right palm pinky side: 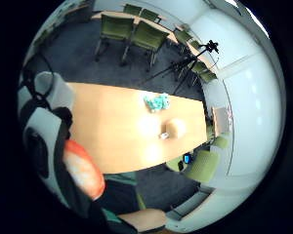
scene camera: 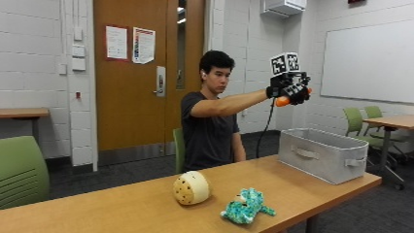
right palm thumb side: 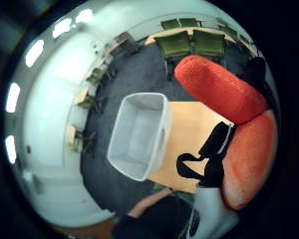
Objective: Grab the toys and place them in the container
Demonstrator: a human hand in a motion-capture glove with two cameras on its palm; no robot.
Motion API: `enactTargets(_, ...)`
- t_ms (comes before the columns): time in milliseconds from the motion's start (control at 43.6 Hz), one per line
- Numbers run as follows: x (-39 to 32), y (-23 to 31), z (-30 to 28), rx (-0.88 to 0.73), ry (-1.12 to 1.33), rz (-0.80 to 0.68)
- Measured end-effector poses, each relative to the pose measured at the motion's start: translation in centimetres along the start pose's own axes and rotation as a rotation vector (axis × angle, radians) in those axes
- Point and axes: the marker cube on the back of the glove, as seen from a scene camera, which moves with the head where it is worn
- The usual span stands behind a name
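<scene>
My gloved right hand [scene camera: 289, 91] is raised high above the table, and it grips an orange plush toy [scene camera: 283, 101]. The same orange toy [right palm thumb side: 224, 94] fills one side of the thumb side palm view, and its edge [right palm pinky side: 83, 168] shows in the little finger side view. Under the hand and slightly to its side stands the grey fabric container [scene camera: 321, 154], open and empty [right palm thumb side: 139, 134], at the table's end. A cream spotted round toy [scene camera: 191, 187] and a teal plush toy [scene camera: 246, 206] lie on the wooden table [scene camera: 116, 208], apart from the container.
Green chairs [scene camera: 23, 170] stand beside the table, and more chairs [scene camera: 362, 121] surround another table at the right. A camera tripod [right palm pinky side: 195, 61] stands on the carpet beyond the table. My bare left arm hangs behind the table edge.
</scene>
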Motion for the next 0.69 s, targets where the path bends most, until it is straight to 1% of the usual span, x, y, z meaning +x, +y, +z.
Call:
enactTargets(115,-5.5,-0.4,0.0,0.003,-0.037,-0.014)
enactTargets(253,-13.1,-0.4,1.2,-0.037,-0.095,-0.101)
enactTargets(298,-15.1,0.1,1.7,-0.041,-0.115,-0.205)
enactTargets(367,-17.6,1.3,2.7,-0.039,-0.122,-0.486)
enactTargets(390,-18.0,1.3,3.2,-0.041,-0.116,-0.534)
enactTargets(413,-18.0,0.8,3.7,-0.045,-0.107,-0.530)
enactTargets(482,-15.9,-2.1,5.8,-0.067,-0.067,-0.352)
enactTargets(505,-15.3,-2.8,6.3,-0.073,-0.049,-0.314)
enactTargets(528,-15.0,-3.2,6.8,-0.074,-0.026,-0.305)
enactTargets(597,-14.8,-3.5,8.2,-0.063,0.062,-0.352)
enactTargets(620,-14.8,-3.5,8.6,-0.060,0.097,-0.341)
enactTargets(689,-15.0,-3.8,9.8,-0.075,0.190,-0.211)
